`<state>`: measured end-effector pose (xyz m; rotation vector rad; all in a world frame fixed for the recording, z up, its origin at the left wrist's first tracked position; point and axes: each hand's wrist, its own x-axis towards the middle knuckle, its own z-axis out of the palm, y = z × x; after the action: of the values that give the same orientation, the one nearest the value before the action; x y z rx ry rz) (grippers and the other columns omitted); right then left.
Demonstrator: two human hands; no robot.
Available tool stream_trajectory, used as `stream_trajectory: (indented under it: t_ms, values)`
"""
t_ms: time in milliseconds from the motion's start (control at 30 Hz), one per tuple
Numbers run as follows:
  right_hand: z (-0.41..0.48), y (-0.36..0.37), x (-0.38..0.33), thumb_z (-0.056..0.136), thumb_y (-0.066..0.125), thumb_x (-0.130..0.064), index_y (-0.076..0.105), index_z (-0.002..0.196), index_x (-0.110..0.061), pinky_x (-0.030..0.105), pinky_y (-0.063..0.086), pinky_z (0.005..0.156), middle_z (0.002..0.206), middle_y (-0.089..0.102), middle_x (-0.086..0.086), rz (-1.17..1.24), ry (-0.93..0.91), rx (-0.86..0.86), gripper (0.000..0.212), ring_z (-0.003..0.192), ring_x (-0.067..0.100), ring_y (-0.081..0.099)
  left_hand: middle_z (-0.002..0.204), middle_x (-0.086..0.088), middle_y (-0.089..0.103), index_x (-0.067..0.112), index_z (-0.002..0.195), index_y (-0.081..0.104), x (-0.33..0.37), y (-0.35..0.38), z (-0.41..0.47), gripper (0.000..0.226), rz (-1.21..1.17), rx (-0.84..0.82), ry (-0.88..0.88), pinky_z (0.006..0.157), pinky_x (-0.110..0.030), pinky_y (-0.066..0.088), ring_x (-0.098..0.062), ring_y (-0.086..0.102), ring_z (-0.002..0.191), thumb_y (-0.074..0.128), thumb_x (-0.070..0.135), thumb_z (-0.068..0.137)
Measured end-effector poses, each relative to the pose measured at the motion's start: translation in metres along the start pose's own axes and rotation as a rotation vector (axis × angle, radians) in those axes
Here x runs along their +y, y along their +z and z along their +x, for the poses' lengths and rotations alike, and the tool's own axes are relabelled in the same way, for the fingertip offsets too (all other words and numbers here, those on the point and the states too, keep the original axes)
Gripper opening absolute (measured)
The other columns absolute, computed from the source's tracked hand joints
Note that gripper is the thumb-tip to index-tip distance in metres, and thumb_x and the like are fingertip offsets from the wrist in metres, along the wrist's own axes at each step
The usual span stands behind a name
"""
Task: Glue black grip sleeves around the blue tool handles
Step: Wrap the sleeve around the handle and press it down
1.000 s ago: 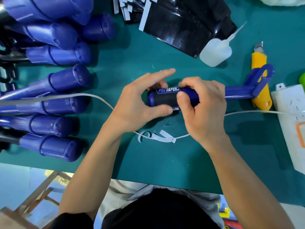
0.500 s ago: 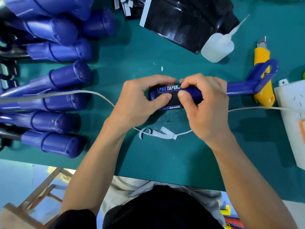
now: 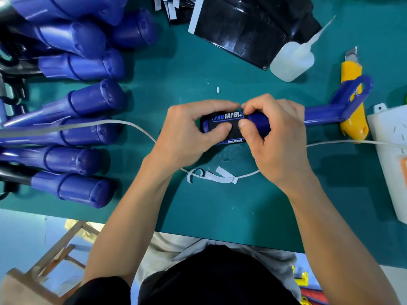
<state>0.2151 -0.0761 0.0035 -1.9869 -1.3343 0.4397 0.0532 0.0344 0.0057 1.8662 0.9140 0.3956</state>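
A blue tool handle (image 3: 319, 114) lies across the middle of the green mat, its looped end at the right. A black grip sleeve (image 3: 229, 123) printed PRO TAPER is wrapped round its left end. My left hand (image 3: 187, 137) grips that end, thumb pressed on the sleeve. My right hand (image 3: 277, 137) holds the handle just to the right, its thumb pressing the sleeve's edge. Black sleeve sheets (image 3: 246, 25) lie at the top centre, beside a clear glue bottle (image 3: 290, 62).
Several bare blue handles (image 3: 88, 106) are piled at the left. A yellow utility knife (image 3: 352, 100) lies under the tool's loop. A white box (image 3: 392, 155) sits at the right edge. A white strap (image 3: 123, 123) and peeled backing strips (image 3: 211, 176) cross the mat.
My left index finger has come down from its raised position and now curls over the sleeve. Both thumbs have closed in on the sleeve; the handle stayed in place.
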Motion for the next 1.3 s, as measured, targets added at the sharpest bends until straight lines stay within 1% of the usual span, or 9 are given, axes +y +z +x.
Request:
stream_trajectory:
  t_ms: [167,267,333,400,500,667,1000,1167,1300]
  values:
    - [0.002,-0.001,0.001,0.101,0.059,-0.029,0.065,0.103,-0.018,0.025,0.030,0.096,0.098,0.072,-0.005,0.015,0.026,-0.027,0.012,0.093,0.022,0.056,0.111,0.023,0.076,0.035,0.114,0.076,-0.004,0.002,0.003,0.027,-0.129,-0.040,-0.066,0.098,-0.022,0.051,-0.002,0.071,0.110,0.067,0.016,0.096]
    - [0.004,0.000,0.000,0.103,0.055,-0.032,0.066,0.103,-0.019,0.028,0.032,0.092,0.100,0.073,-0.002,0.036,0.072,-0.039,0.016,0.097,0.027,0.055,0.118,0.014,0.076,0.028,0.119,0.072,-0.007,-0.004,0.003,0.020,-0.266,-0.127,-0.084,0.100,-0.026,0.050,-0.009,0.070,0.116,0.061,0.022,0.103]
    - [0.005,0.001,0.000,0.104,0.053,-0.031,0.067,0.102,-0.017,0.028,0.032,0.089,0.096,0.073,-0.001,0.033,0.078,-0.027,0.020,0.094,0.024,0.051,0.130,0.008,0.072,0.025,0.126,0.069,-0.007,-0.009,0.003,0.032,-0.264,-0.200,-0.054,0.107,-0.028,0.048,-0.011,0.065,0.125,0.070,0.023,0.095]
    - [0.009,0.002,-0.002,0.106,0.053,-0.025,0.067,0.098,-0.012,0.026,0.030,0.085,0.087,0.071,0.002,0.020,0.063,0.011,0.021,0.086,0.016,0.044,0.140,0.009,0.065,0.030,0.132,0.067,-0.009,-0.012,0.003,0.060,-0.089,-0.226,0.018,0.115,-0.026,0.041,-0.010,0.057,0.135,0.083,0.014,0.077]
    - [0.016,0.005,-0.005,0.108,0.052,-0.014,0.065,0.091,-0.005,0.024,0.025,0.079,0.070,0.064,0.008,-0.027,0.030,0.079,0.023,0.078,0.021,0.038,0.135,0.018,0.067,0.037,0.131,0.067,-0.013,-0.011,0.005,0.076,-0.003,-0.164,0.032,0.117,-0.026,0.040,-0.005,0.058,0.133,0.089,0.006,0.066]
    - [0.022,0.008,-0.003,0.108,0.052,-0.015,0.063,0.087,-0.003,0.026,0.021,0.074,0.060,0.055,0.008,-0.071,0.020,0.100,0.027,0.074,0.023,0.034,0.128,0.015,0.071,0.037,0.126,0.069,-0.014,-0.010,0.007,0.067,-0.029,-0.087,0.027,0.114,-0.037,0.047,-0.007,0.063,0.127,0.090,0.011,0.067]
    - [0.027,0.007,-0.001,0.110,0.048,-0.022,0.063,0.089,-0.003,0.027,0.020,0.073,0.060,0.055,0.010,-0.143,0.023,0.081,0.032,0.064,0.030,0.041,0.128,0.020,0.066,0.026,0.131,0.070,-0.024,-0.012,0.008,0.064,0.054,-0.022,0.150,0.111,-0.031,0.048,-0.004,0.064,0.123,0.095,0.019,0.072]
    - [0.027,0.003,0.000,0.111,0.046,-0.019,0.065,0.094,-0.004,0.026,0.016,0.070,0.065,0.059,0.010,-0.120,0.027,0.032,0.030,0.070,0.023,0.040,0.127,0.021,0.066,0.021,0.130,0.070,-0.026,-0.012,0.010,0.063,0.052,-0.024,0.174,0.110,-0.032,0.049,-0.007,0.066,0.121,0.095,0.016,0.072]
    - [0.024,0.000,0.003,0.111,0.043,-0.021,0.069,0.107,-0.013,0.028,0.021,0.071,0.078,0.066,0.004,-0.108,0.041,-0.026,0.027,0.081,0.030,0.052,0.126,0.018,0.068,0.020,0.128,0.073,-0.028,-0.012,0.009,0.060,0.060,-0.019,0.175,0.110,-0.035,0.050,-0.008,0.067,0.121,0.095,0.016,0.072]
